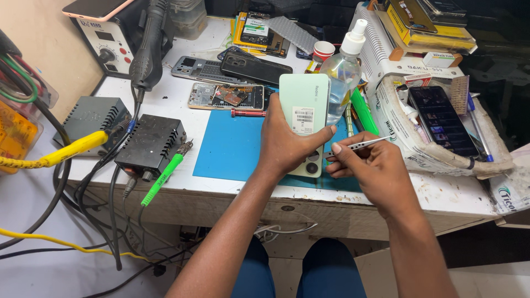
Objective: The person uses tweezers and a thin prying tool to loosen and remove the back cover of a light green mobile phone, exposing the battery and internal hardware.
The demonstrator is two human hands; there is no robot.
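My left hand (284, 143) grips a pale green smartphone (303, 105), held upright with its back toward me and its camera end down, over the blue work mat (229, 146). A white sticker sits on the phone's back. My right hand (370, 165) pinches thin metal tweezers (361, 144) just right of the phone's lower edge, with the tips pointing right.
Behind the phone stand a clear spray bottle (343, 72) and an opened phone with exposed circuit board (226, 96). A red screwdriver (247, 113) lies on the mat's far edge. Two black power units (152, 144), a hot-air station (110, 33) and cables crowd the left. A tray with a black phone (441, 118) is at right.
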